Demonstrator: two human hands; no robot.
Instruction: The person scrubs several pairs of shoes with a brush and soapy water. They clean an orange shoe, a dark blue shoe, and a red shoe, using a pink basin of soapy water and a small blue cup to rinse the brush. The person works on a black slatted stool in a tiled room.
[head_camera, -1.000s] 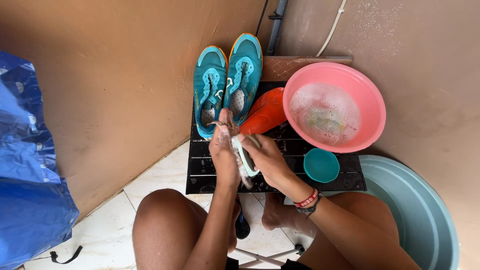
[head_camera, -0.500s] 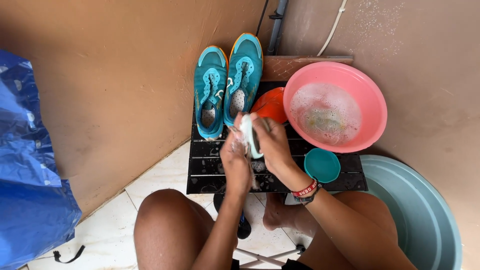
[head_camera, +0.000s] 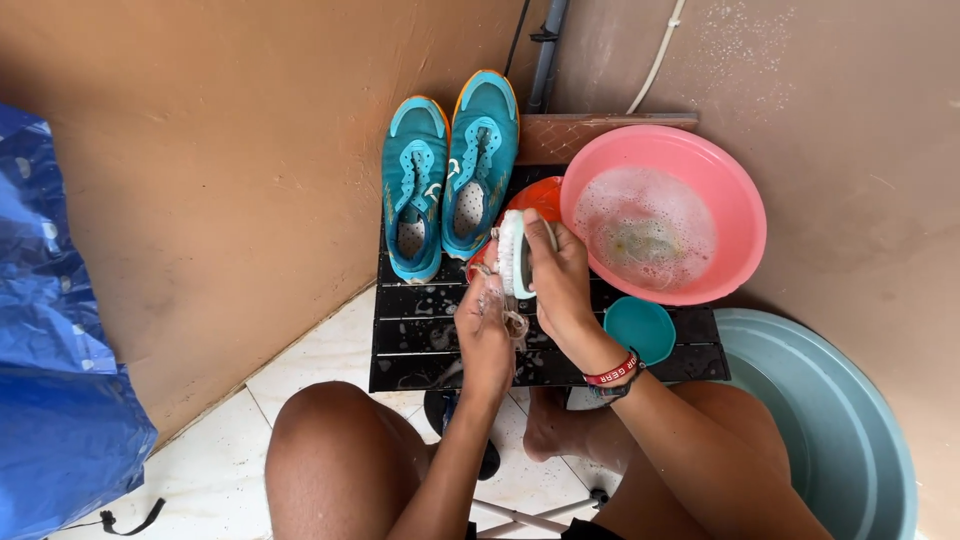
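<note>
My right hand (head_camera: 562, 290) grips a scrub brush (head_camera: 511, 256) with white bristles, pressed against an orange insole-like piece (head_camera: 541, 197). My left hand (head_camera: 485, 338), wet with foam, holds the near end of that orange piece just below the brush. Both hands work over a black slatted stand (head_camera: 415, 335). A pair of teal shoes (head_camera: 447, 180) leans against the wall just beyond my hands. A red wristband sits on my right wrist.
A pink basin (head_camera: 742, 215) of soapy water stands on the right of the stand, with a small teal cup (head_camera: 640, 330) in front of it. A large grey-green tub (head_camera: 845, 425) sits lower right, blue plastic sheeting (head_camera: 50, 360) at left, and a pipe (head_camera: 548, 50) in the corner.
My right hand has pushed the brush up along the orange piece, away from my body. My left hand has followed a little way up.
</note>
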